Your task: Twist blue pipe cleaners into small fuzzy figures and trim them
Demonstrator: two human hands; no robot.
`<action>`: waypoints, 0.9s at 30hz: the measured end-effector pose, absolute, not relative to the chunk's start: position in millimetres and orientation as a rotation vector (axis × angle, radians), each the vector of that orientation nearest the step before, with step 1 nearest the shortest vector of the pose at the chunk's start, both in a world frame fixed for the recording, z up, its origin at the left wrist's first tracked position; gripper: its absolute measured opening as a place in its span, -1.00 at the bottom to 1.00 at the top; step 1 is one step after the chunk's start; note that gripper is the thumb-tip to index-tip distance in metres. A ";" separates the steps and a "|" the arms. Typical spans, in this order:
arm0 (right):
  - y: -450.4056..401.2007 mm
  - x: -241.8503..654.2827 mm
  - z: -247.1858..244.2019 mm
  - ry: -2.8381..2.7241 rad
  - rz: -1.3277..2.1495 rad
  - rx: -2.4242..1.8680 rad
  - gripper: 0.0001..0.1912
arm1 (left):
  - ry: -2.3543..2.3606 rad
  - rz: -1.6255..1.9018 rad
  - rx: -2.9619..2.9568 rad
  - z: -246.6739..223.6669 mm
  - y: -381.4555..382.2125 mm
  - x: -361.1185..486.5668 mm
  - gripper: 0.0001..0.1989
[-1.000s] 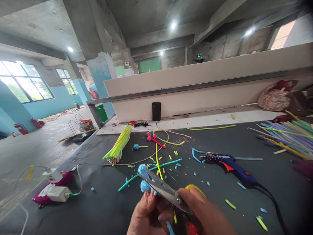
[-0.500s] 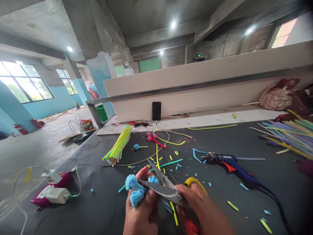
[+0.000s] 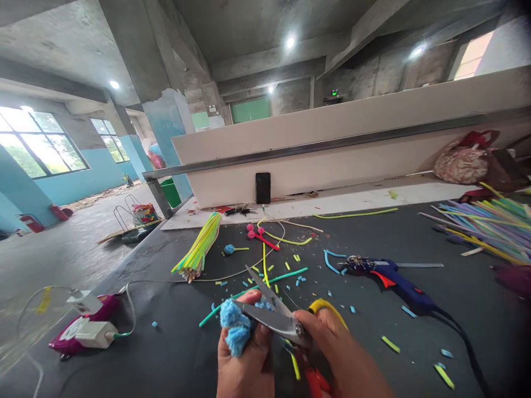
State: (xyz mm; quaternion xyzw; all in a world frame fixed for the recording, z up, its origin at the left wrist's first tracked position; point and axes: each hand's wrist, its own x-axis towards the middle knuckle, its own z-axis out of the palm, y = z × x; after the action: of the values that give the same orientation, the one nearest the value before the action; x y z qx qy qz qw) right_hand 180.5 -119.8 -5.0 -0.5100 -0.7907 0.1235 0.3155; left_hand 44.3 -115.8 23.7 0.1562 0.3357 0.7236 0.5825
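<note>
Fluffy blue pieces (image 3: 235, 327) are held in my left hand (image 3: 249, 359), its fingers wrapped round them near the bottom centre. My right hand (image 3: 332, 345) grips metal scissors (image 3: 276, 318) with red and yellow handles. The blades are apart and point up and left, the lower one against the blue fluff. Under the hands lies a green stem (image 3: 286, 275), and a yellow stem (image 3: 295, 365) shows between them. A small blue ball on a yellow stem (image 3: 229, 250) and a red stem with pink balls (image 3: 265, 240) lie beyond.
A blue glue gun (image 3: 394, 279) lies at the right, its cord running to the front edge. Bundled yellow-green stems (image 3: 199, 249) are at left, multicoloured stems (image 3: 485, 226) at far right. A purple power strip (image 3: 68, 337) sits front left. A phone (image 3: 263, 188) leans against the back board.
My left hand has shifted slightly right and turned a little, bringing the blue fluff with it. The scissors have moved slightly left, their blades still apart. The whole view has shifted a little.
</note>
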 end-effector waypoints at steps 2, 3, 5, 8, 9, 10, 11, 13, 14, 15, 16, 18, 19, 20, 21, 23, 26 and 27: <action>-118.8 180.7 -5.0 -2.089 0.317 -1.352 -0.29 | 0.775 1.706 0.380 22.9 -116.1 45.8 -0.54; -118.5 180.7 -5.3 -2.091 0.309 -1.356 -0.30 | 0.774 1.711 0.386 22.3 -116.0 46.7 -0.55; -118.3 180.6 -6.0 -2.087 0.294 -1.367 -0.31 | 0.777 1.724 0.385 20.3 -115.6 48.1 -0.56; -118.2 180.4 -7.1 -2.092 0.299 -1.376 -0.31 | 0.800 1.738 0.359 16.5 -114.6 48.5 -0.55; -118.1 180.4 -7.4 -2.096 0.307 -1.382 -0.32 | 0.806 1.739 0.351 15.3 -114.3 48.1 -0.55; -117.9 180.5 -7.5 -2.102 0.317 -1.387 -0.34 | 0.810 1.736 0.355 14.1 -114.0 47.5 -0.56; -117.8 180.6 -7.6 -2.107 0.325 -1.391 -0.36 | 0.817 1.735 0.369 13.1 -113.8 46.7 -0.57; -117.7 180.8 -7.4 -2.106 0.337 -1.401 -0.39 | 0.838 1.756 0.413 11.7 -113.7 45.0 -0.60; -117.8 181.0 -7.1 -2.106 0.343 -1.401 -0.40 | 0.853 1.781 0.430 11.4 -113.7 44.3 -0.60; -117.9 181.2 -6.8 -2.105 0.351 -1.399 -0.40 | 0.871 1.810 0.436 11.3 -113.9 43.7 -0.61; -118.1 181.5 -6.4 -2.106 0.360 -1.396 -0.41 | 0.887 1.830 0.428 11.4 -114.1 43.4 -0.60; -118.0 182.2 -5.8 -2.110 0.374 -1.382 -0.43 | 0.895 1.832 0.389 12.0 -115.0 43.2 -0.58; -117.7 182.6 -5.9 -2.112 0.378 -1.374 -0.44 | 0.891 1.812 0.371 12.4 -115.6 43.2 -0.58; -117.3 182.9 -6.3 -2.112 0.383 -1.366 -0.44 | 0.884 1.790 0.356 12.7 -116.1 43.3 -0.58; -116.8 183.3 -7.1 -2.114 0.395 -1.353 -0.45 | 0.878 1.776 0.342 13.1 -116.6 43.4 -0.59; -115.8 183.7 -10.0 -2.112 0.437 -1.325 -0.46 | 0.880 1.780 0.335 13.6 -117.1 43.4 -0.61; -115.7 183.0 -15.8 -2.051 0.500 -1.249 -0.53 | 0.905 1.819 0.362 15.0 -116.7 43.2 -0.63; -115.9 182.4 -17.2 -1.999 0.506 -1.210 -0.55 | 0.906 1.824 0.377 15.7 -116.5 43.1 -0.63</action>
State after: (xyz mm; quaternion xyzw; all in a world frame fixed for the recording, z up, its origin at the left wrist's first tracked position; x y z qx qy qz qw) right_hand 182.4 -115.9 -17.2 -0.4707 -0.7780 0.1969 0.3666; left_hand 43.1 -116.5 15.7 0.1564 0.3764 0.7575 0.5100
